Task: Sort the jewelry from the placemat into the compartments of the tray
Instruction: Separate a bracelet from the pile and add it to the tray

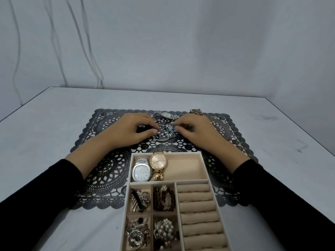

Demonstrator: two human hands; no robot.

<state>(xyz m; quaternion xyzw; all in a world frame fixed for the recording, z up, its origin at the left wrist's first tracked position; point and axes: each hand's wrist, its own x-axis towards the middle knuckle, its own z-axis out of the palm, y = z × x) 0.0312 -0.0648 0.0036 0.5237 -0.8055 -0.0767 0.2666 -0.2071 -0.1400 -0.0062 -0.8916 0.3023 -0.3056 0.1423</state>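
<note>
1. Fingers of left hand curled, pinching tangled jewelry at centre of placemat; bare table beyond lace edge.
2. Right hand likewise curled, pinching same tangle.
3. Tray overlapping placemat's near edge; right half of far compartment free.

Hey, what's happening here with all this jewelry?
A person is sorting jewelry. The left hand and right hand both pinch at a tangle of silver pieces on the placemat. A small watch and a chain lie beyond it, unsorted. The tray already holds a silver watch and a gold watch in its wide compartment and jewelry in four small ones; the ring rolls look bare.
</note>
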